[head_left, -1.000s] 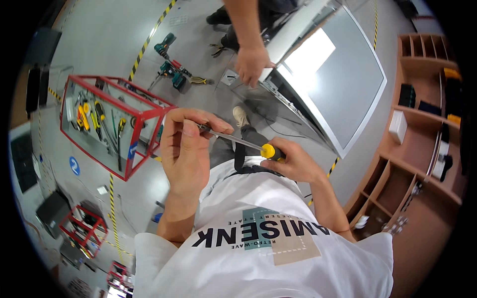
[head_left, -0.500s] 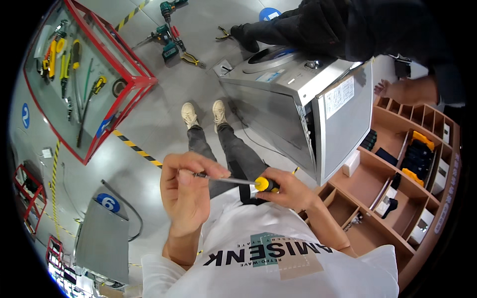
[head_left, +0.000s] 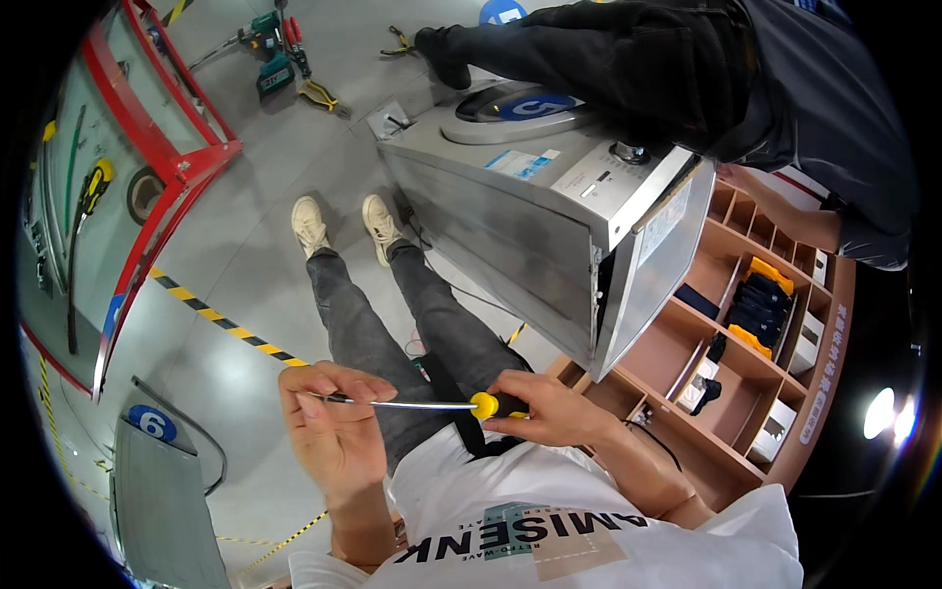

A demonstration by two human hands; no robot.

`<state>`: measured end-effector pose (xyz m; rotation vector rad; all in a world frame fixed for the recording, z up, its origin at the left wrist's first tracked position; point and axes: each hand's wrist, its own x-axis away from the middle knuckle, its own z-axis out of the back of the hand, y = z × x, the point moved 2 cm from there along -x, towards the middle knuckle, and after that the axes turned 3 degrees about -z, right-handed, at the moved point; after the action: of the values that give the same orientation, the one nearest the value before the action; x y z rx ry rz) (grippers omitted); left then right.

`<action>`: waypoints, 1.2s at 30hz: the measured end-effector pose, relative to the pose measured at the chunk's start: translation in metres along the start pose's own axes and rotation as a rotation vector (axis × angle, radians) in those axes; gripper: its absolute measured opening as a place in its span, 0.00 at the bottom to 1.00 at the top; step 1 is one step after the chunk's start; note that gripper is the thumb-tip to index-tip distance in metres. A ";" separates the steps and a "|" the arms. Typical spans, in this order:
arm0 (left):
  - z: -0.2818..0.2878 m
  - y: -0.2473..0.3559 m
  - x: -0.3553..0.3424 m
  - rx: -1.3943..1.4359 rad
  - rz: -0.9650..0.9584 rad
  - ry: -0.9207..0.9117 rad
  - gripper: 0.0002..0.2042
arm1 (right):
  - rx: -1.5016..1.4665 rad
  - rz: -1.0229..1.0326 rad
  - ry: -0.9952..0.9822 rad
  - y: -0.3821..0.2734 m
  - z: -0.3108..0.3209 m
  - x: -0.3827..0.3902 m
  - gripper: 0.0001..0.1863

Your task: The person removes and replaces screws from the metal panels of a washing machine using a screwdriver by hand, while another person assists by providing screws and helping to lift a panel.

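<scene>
While the right hand (head_left: 545, 410) grips the screwdriver (head_left: 432, 403) by its handle at waist height, the left hand (head_left: 334, 417) pinches its tip between closed fingers. If that pinch loosens, the tip could jab the palm. A co-worker leans over the washer (head_left: 520, 221) close ahead.

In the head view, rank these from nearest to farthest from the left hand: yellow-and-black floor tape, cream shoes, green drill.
From the left hand:
1. Yellow-and-black floor tape, on the floor just above-left of the hand.
2. Cream shoes, on the person's feet, farther up.
3. Green drill, on the floor near the top edge.
</scene>
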<state>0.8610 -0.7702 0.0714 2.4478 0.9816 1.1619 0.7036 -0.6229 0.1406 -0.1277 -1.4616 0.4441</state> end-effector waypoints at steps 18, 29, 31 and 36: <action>-0.101 0.036 0.023 -0.115 -0.039 -0.344 0.08 | -0.115 0.244 0.278 -0.001 0.014 0.070 0.16; -0.175 0.034 0.048 -0.238 -0.003 -0.599 0.08 | -0.278 0.368 0.548 0.023 0.001 0.125 0.16; -0.185 0.031 0.052 -0.252 0.016 -0.666 0.08 | -0.311 0.378 0.605 0.027 -0.001 0.133 0.15; -0.207 0.025 0.064 -0.303 0.080 -0.776 0.09 | -0.376 0.419 0.649 0.040 -0.009 0.138 0.16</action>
<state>0.7447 -0.7565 0.2553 2.3636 0.4350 0.2650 0.7100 -0.5338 0.2535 -0.8145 -0.8538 0.4061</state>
